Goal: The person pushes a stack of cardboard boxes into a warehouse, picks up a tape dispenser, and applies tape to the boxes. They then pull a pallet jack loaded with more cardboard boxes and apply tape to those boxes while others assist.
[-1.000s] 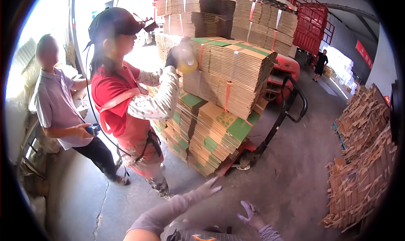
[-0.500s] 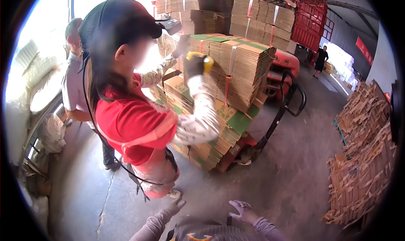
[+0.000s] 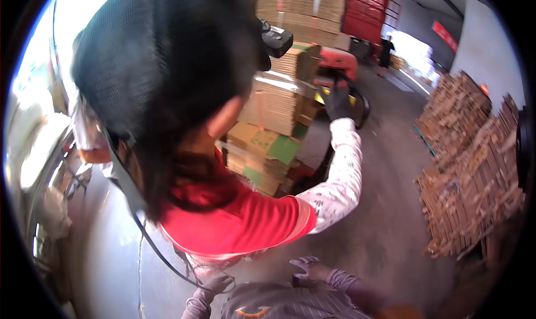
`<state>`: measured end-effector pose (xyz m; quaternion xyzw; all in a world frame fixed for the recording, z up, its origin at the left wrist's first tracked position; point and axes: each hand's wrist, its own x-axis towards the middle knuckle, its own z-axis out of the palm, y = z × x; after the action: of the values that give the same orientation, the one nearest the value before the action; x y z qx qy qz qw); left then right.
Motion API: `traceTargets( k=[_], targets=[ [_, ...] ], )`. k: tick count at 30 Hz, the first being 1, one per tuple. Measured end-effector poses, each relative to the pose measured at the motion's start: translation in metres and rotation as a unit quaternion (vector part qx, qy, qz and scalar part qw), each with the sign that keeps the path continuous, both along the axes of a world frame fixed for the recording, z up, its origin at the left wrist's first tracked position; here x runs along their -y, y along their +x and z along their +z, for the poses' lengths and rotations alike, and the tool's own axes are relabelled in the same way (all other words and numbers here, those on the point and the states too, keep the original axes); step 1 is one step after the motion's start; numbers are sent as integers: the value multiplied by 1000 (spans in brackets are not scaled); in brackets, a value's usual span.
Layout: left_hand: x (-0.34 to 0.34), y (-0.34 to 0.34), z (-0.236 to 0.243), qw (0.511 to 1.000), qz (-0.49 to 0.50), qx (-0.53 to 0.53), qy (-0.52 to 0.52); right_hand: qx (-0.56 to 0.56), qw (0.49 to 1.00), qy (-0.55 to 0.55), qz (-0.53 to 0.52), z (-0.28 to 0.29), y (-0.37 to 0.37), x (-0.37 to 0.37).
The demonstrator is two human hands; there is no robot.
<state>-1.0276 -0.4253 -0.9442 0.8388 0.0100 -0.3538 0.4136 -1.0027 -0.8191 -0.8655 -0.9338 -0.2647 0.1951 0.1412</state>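
Observation:
My left hand (image 3: 219,284), in a greyish-purple glove, is low beside my striped apron (image 3: 279,303). Its fingers look loosely stretched, though slightly blurred, and a black cable (image 3: 162,261) from the co-worker's back loops across it. On the apron's other side, my right hand (image 3: 312,270) has its fingers apart and holds nothing. Close in front stands a co-worker in a red shirt (image 3: 240,229) and black cap (image 3: 167,56). The co-worker's black-gloved hand (image 3: 338,102) is by the pallet jack handle (image 3: 364,109), with something yellow under it.
Strapped stacks of flattened cardboard boxes (image 3: 273,104) stand beyond the co-worker. Piles of cardboard pieces (image 3: 469,196) line the right side. White sacks (image 3: 42,146) lie at the left. Farther back are a red truck body (image 3: 365,12) and a person in dark clothes (image 3: 385,53).
The co-worker is much nearer and larger in view, with the gloved hand moved right to the pallet jack handle. The view has shifted. My left hand has become less spread.

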Motion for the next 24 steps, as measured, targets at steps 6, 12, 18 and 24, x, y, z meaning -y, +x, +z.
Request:
traceTargets(
  k=[6, 12, 18, 24],
  targets=[
    [-36, 12, -54, 978, -175, 98, -50, -37, 999, 24, -28, -10, -10, 2],
    [-20, 43, -2, 964, -130, -200, -115, -47, 996, 24, -70, -21, -28, 6],
    [-1, 169, 101, 898, 138, 408, -92, -27, 996, -40, -75, -44, -38, 12],
    [103, 318, 277, 725, 125, 663, -137, -76, 984, -123, -106, -36, -47, 26]
  ],
)
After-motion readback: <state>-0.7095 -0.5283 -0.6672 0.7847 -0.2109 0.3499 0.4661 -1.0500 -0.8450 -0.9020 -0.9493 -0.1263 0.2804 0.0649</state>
